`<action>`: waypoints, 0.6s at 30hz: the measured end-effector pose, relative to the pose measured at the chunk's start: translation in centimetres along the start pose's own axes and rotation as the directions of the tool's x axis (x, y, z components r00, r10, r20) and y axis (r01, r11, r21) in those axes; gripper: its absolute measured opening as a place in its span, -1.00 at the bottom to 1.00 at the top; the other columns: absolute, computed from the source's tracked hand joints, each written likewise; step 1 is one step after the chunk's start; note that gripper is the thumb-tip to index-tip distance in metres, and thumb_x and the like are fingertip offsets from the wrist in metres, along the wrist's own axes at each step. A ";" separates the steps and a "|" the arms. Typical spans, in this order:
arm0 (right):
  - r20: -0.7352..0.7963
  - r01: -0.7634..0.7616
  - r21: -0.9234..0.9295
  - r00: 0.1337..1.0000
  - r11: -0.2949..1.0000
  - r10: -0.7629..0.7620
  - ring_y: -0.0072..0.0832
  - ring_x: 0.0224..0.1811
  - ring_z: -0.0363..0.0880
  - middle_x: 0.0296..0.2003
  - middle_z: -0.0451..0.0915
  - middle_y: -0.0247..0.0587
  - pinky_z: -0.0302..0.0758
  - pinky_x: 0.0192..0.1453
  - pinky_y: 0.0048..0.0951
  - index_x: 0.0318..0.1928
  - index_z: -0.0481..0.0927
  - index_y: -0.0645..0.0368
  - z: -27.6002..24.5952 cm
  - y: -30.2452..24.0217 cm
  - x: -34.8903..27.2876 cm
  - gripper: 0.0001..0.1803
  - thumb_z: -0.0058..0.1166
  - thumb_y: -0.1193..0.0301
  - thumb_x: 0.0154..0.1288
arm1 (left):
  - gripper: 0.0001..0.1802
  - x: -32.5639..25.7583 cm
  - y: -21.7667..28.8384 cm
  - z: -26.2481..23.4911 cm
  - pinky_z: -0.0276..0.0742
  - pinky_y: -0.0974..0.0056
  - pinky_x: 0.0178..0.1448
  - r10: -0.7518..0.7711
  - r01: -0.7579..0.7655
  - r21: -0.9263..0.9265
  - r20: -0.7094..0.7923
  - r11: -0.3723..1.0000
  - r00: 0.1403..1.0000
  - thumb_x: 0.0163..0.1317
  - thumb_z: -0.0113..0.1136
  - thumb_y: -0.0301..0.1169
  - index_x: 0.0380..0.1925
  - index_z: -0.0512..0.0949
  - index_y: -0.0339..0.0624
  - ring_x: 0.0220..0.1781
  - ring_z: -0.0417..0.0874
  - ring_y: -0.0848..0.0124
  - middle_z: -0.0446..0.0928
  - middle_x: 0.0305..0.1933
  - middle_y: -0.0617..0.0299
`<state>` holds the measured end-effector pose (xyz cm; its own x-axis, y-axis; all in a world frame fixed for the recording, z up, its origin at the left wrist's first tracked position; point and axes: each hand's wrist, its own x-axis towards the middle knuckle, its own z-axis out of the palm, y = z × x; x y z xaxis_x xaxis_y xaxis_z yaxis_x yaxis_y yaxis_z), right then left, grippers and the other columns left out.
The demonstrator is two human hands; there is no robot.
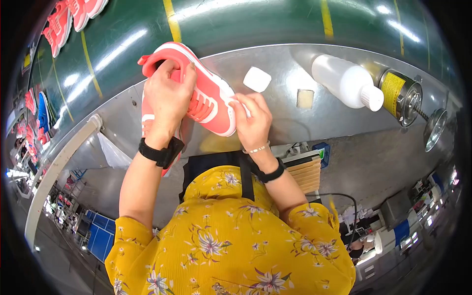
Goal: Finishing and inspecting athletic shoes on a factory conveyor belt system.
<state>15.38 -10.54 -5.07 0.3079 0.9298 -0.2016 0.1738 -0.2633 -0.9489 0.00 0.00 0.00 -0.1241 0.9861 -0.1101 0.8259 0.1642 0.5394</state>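
Head view. The left hand (169,93) has a coral shoe (209,91) by the collar, fingers in the mouth and thumb on the near side: a closed, firm hold. The right hand (255,120) is at the toe end, thumb and fingertips drawn narrow against the white sole edge; whether they pinch the edge, or some small item, cannot be determined. The shoe therefore lies between the two hands, heel away from the wearer, toe towards the right.

A second coral shoe (146,127) lies beneath and beside the left hand, largely covered by it.

Right of and beyond the right hand, on the metal bench (285,59), are a white block (257,79) and a beige block (305,99), both apart from the fingers. Further right stand off a white bottle (339,78) and a metal can (400,96), each lying tilted in appearance.

State of work: on the held shoe, upper, laces and sole are together. With both hands on it, this pair is judged unfinished and the toe edge the spot under attention. No defect or remaining amount is discernible; the second shoe's condition cannot be assessed.
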 end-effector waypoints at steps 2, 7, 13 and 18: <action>-0.037 0.022 -0.025 0.999 0.999 -0.023 -0.39 -0.38 0.57 -0.38 0.54 -0.16 0.51 -0.27 -0.38 -0.19 0.72 0.28 0.2 -1.1 0.5 -0.86 0.30 0.59 0.21 | -0.68 -0.5 0.6 -0.4 0.58 0.13 -0.24 -0.044 0.044 -0.081 0.002 0.996 0.999 0.15 0.36 -0.18 -0.40 0.66 -0.26 -0.42 0.70 0.05 0.66 -0.47 -0.03; -0.070 0.043 -0.008 0.997 0.999 -0.043 -0.36 -0.42 0.54 -0.41 0.53 -0.16 0.49 -0.31 -0.38 -0.18 0.73 0.25 -0.2 0.5 -0.8 -0.83 0.33 0.58 0.19 | -0.68 0.1 -0.1 -0.1 0.57 0.15 -0.25 -0.012 0.011 -0.080 -0.010 0.997 1.000 0.15 0.36 -0.19 -0.40 0.66 -0.27 -0.43 0.70 0.05 0.65 -0.48 -0.03; -0.094 0.044 -0.060 0.994 0.997 -0.050 -0.29 -0.40 0.58 -0.41 0.55 -0.13 0.51 -0.29 -0.34 -0.23 0.73 0.25 0.5 0.2 1.1 -0.87 0.34 0.56 0.18 | -0.67 0.2 0.1 0.1 0.58 0.15 -0.25 -0.026 0.026 -0.072 0.002 0.997 1.000 0.15 0.36 -0.18 -0.40 0.66 -0.27 -0.42 0.70 0.06 0.65 -0.49 -0.02; -0.068 0.003 -0.045 0.998 0.999 -0.006 -0.30 -0.41 0.59 -0.40 0.57 -0.15 0.51 -0.30 -0.35 -0.24 0.74 0.23 -0.2 0.8 0.2 -0.87 0.35 0.53 0.17 | -0.67 0.0 -0.4 0.1 0.58 0.13 -0.25 0.018 -0.019 -0.044 -0.020 0.999 1.000 0.15 0.36 -0.17 -0.41 0.66 -0.26 -0.43 0.70 0.06 0.65 -0.50 -0.01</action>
<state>15.78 -10.65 -5.86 0.3702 0.9115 -0.1791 0.2164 -0.2721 -0.9376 -0.28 -0.03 -0.34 -0.1202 0.9892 -0.0838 0.8030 0.1465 0.5778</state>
